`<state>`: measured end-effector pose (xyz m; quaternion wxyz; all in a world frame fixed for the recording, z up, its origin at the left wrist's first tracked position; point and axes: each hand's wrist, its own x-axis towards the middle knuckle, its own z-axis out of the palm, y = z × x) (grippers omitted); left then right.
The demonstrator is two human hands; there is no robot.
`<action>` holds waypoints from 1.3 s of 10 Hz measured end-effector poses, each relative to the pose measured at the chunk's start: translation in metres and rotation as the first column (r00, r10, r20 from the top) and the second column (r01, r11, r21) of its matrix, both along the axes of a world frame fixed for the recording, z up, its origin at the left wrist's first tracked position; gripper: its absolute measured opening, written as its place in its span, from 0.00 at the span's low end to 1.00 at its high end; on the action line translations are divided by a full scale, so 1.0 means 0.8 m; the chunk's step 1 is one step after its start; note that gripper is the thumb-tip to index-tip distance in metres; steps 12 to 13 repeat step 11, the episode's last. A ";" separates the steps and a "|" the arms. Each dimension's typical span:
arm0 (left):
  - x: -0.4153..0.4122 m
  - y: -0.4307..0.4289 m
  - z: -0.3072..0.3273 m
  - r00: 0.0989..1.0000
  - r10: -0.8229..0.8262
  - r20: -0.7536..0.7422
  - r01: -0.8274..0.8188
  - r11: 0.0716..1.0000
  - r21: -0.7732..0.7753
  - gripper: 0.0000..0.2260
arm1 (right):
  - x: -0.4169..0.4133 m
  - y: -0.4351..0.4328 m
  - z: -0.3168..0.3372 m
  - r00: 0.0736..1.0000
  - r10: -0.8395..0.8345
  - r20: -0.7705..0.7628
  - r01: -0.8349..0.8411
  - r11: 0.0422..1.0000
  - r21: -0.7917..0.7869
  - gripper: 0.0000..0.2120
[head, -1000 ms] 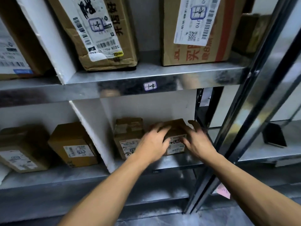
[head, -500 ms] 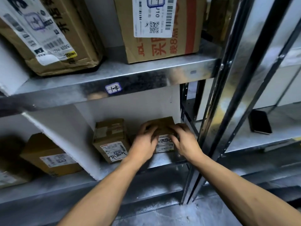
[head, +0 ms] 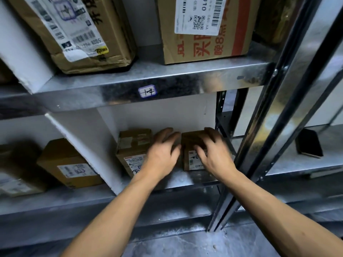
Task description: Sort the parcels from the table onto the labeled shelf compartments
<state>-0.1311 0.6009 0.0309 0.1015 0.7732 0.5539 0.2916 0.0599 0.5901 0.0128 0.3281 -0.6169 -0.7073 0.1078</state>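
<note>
A small brown parcel [head: 190, 143] with a white label stands on the lower shelf [head: 185, 179], in the compartment under the handwritten tag [head: 147, 91]. My right hand [head: 213, 154] lies over its front and right top corner with the fingers spread. My left hand [head: 163, 154] is at the parcel's left side, fingers spread, in the gap next to a second brown parcel [head: 132, 145]. Motion blurs both hands.
A white divider [head: 87, 145] separates this compartment from the left one, which holds more brown boxes [head: 68, 164]. Two large cartons [head: 204, 34] sit on the shelf above. A steel upright [head: 259, 136] stands just to the right, and beyond it a dark phone [head: 309, 143] lies on another shelf.
The camera has moved closer to the shelf. Both hands held the small parcel by its sides; their fingers have now spread and loosened, and the parcel stands on the shelf.
</note>
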 end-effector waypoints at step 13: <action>-0.127 -0.025 0.009 0.943 0.308 -0.125 -0.305 0.951 0.045 0.18 | -0.143 0.031 0.004 0.933 0.316 -0.175 -0.332 0.941 -0.069 0.21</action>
